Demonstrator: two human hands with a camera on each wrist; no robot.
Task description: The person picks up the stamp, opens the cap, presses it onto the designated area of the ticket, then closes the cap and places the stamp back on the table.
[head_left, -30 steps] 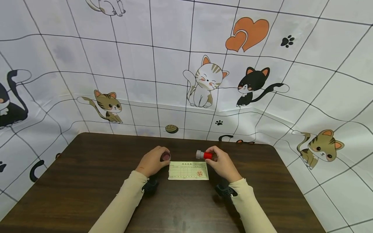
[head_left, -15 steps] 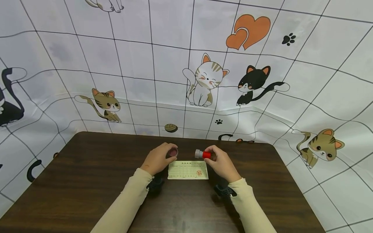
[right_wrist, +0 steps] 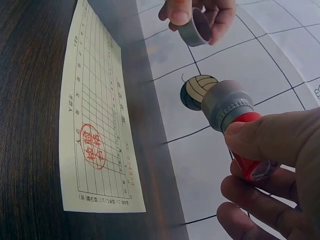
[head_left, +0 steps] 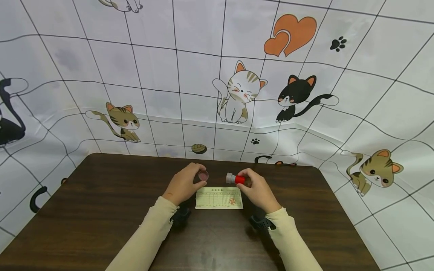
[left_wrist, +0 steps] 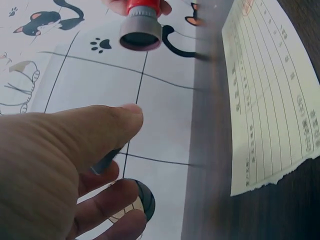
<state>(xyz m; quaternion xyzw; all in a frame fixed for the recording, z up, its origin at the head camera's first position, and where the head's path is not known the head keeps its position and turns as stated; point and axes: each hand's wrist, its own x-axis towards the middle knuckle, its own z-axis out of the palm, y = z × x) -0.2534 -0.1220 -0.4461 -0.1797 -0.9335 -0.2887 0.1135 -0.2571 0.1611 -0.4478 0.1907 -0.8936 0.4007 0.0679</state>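
My left hand [head_left: 183,183] pinches a round grey cap [right_wrist: 194,31] between thumb and fingers, its hollow opening turned toward the right hand. In the left wrist view that cap is mostly hidden behind the thumb. My right hand [head_left: 259,190] holds a rubber stamp [right_wrist: 235,112] by its red handle, the grey stamping end pointing left at the cap. A gap separates stamp and cap. Below and between both hands lies a pale yellow printed form [head_left: 218,198] on the table. A red round imprint [right_wrist: 93,146] marks the form's right part.
The dark brown wooden table [head_left: 112,210] ends at a back edge just beyond the hands. Behind it hangs a white gridded cloth [head_left: 152,67] with printed cats, hearts and paw prints. Both wrists carry dark straps [head_left: 261,222].
My left hand has moved right and slightly up with the cap, closing some of the distance to the stamp. The right hand with the stamp has barely shifted. The form stays put.
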